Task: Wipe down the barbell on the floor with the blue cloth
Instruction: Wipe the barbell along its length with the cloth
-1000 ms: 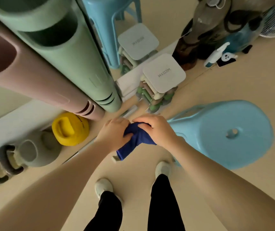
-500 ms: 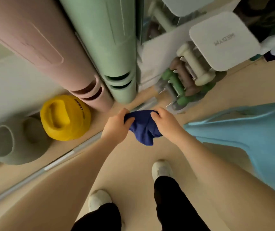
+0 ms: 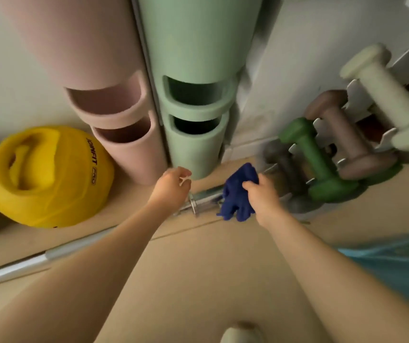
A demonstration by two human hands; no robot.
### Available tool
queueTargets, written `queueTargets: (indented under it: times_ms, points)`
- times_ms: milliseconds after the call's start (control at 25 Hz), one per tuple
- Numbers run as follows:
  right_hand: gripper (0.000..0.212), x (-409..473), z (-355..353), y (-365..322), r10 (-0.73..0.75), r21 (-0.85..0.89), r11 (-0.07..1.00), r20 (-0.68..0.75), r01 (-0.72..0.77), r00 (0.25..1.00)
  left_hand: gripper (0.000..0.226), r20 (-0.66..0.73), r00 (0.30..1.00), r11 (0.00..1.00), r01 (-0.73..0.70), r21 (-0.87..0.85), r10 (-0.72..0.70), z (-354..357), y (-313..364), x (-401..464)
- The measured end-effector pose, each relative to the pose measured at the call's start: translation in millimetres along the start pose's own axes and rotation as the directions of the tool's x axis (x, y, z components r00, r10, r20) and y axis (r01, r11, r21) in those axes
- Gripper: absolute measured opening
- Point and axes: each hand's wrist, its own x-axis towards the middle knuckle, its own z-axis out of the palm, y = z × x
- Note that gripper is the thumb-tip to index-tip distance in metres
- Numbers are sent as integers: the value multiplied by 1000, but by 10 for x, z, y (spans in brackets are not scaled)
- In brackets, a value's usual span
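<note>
Left hand [image 3: 171, 188] released blue cloth [image 3: 236, 194]; right hand [image 3: 260, 196] alone lowered it to barbell [image 3: 204, 201].

The barbell [image 3: 12, 267] runs off the left edge, its middle hidden under the left forearm; the blue cloth [image 3: 236, 194] covers its end (dumbbells beyond are blurred).

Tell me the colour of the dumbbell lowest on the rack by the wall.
Green, clearest in the head view, the only one; brownish and cream dumbbells sit above it.
</note>
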Motion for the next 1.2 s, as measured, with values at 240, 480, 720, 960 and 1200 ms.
queueTargets:
  times_ms: [240,480,720,960,1200]
  points:
    - [36,345,85,-36,-529,-676,557,159,483,833,33,98,995,984,16,180,-34,99,-126,-130]
    - [44,423,609,624,-345,-750,144,574,646,743,66,184,983,942,-51,330,-11,494,-396,24]
    - [33,582,609,657,-429,-827,368,253,424,867,62,144,989,898,-26,440,-42,558,-325,74]
    - [44,779,404,700,-382,-757,119,562,642,733,69,90,994,901,11,434,-56,469,-271,72]
    - [32,459,837,664,-394,-771,238,479,590,784,54,44,995,932,66,356,-88,495,-288,95]
